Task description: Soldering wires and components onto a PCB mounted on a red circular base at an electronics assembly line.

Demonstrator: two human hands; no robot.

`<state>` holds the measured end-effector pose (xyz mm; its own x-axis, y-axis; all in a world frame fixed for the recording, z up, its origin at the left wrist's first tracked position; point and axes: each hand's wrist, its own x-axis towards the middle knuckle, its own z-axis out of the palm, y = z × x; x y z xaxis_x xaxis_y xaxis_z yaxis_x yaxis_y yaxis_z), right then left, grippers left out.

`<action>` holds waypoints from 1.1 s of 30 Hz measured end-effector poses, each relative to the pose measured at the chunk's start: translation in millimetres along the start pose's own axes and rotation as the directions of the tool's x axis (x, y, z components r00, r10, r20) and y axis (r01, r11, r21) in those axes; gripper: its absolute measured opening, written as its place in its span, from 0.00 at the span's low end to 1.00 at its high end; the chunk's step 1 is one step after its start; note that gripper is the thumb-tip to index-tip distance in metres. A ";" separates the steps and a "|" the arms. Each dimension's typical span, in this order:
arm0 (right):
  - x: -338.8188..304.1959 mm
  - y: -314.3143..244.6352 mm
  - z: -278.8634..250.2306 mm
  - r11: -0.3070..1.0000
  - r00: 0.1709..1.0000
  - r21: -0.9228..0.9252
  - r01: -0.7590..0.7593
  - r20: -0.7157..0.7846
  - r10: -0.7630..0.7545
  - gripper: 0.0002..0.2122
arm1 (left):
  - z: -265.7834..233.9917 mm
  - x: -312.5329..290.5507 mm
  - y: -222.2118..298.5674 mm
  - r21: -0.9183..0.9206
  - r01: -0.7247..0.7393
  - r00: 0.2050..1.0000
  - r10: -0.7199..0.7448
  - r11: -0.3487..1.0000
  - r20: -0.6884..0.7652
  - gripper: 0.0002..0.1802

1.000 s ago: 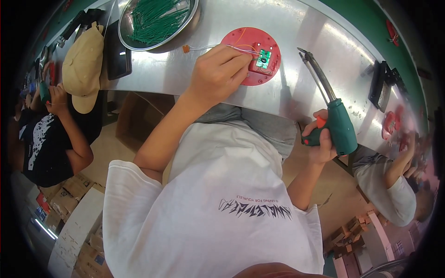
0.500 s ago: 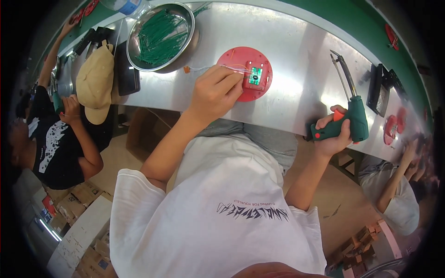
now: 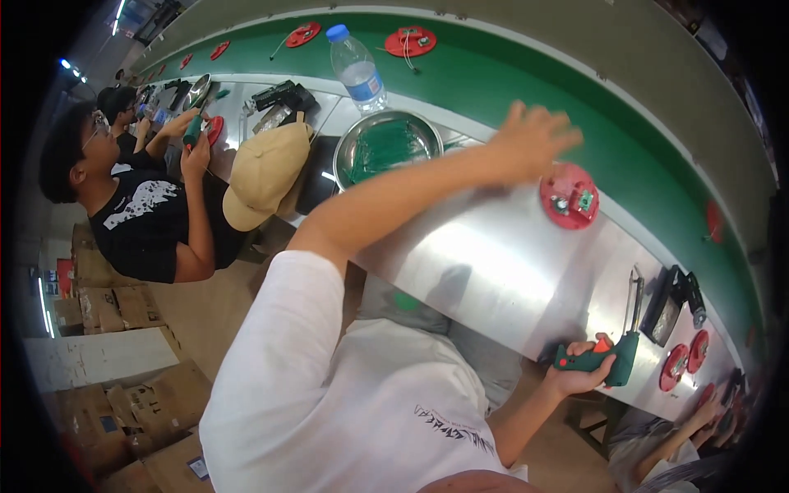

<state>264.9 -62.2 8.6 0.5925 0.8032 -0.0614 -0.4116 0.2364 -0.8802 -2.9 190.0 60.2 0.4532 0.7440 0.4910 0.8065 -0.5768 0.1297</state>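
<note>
My left hand (image 3: 534,146) is stretched over the far side of the metal table, its fingers spread and blurred, with nothing visible in it. Just below it lies a red round disc (image 3: 562,215) with a small green circuit board (image 3: 586,200) on it. My right hand (image 3: 578,380) is wrapped around the grip of a dark green soldering gun (image 3: 625,366) with a red trigger. The gun's thin metal tip points up and away, above the table's near right part.
A steel bowl (image 3: 436,131) of thin green strands stands beside a water bottle (image 3: 359,74) and a tan cap (image 3: 267,174). Along the far side runs a green belt (image 3: 485,70) carrying red discs. A black stand (image 3: 664,312) sits at right; co-workers sit on both sides.
My left hand has let go of the white wires at the disc and swung out to the far side, opening. The disc now lies near the far edge. My right hand keeps the soldering gun.
</note>
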 end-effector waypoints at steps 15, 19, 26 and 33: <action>-3.6 2.4 17.9 0.998 0.996 -0.005 0.070 -0.046 -0.070 0.19 | -7.3 20.3 -272.8 -0.271 0.804 0.515 -0.848 0.529 -0.126 0.17; -1.7 1.8 11.8 0.999 0.998 -0.004 0.047 0.031 -0.047 0.19 | -41.0 11.9 -151.3 -0.569 0.491 0.837 -0.539 0.659 0.099 0.15; 1.6 2.9 9.8 1.000 1.000 0.019 -0.005 0.016 0.005 0.20 | -43.8 -133.0 35.2 -0.424 0.054 0.989 0.011 0.904 0.150 0.11; -4.9 -1.6 13.3 0.998 1.000 -0.056 -0.003 0.016 0.004 0.19 | -87.2 -167.8 -19.2 -0.037 0.390 0.916 -0.392 0.920 -0.082 0.05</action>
<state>253.4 -59.2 16.5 0.5795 0.8130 -0.0570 -0.3738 0.2030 -0.9050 -127.6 46.8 50.5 0.0676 0.8801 0.4700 0.9046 -0.2527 0.3432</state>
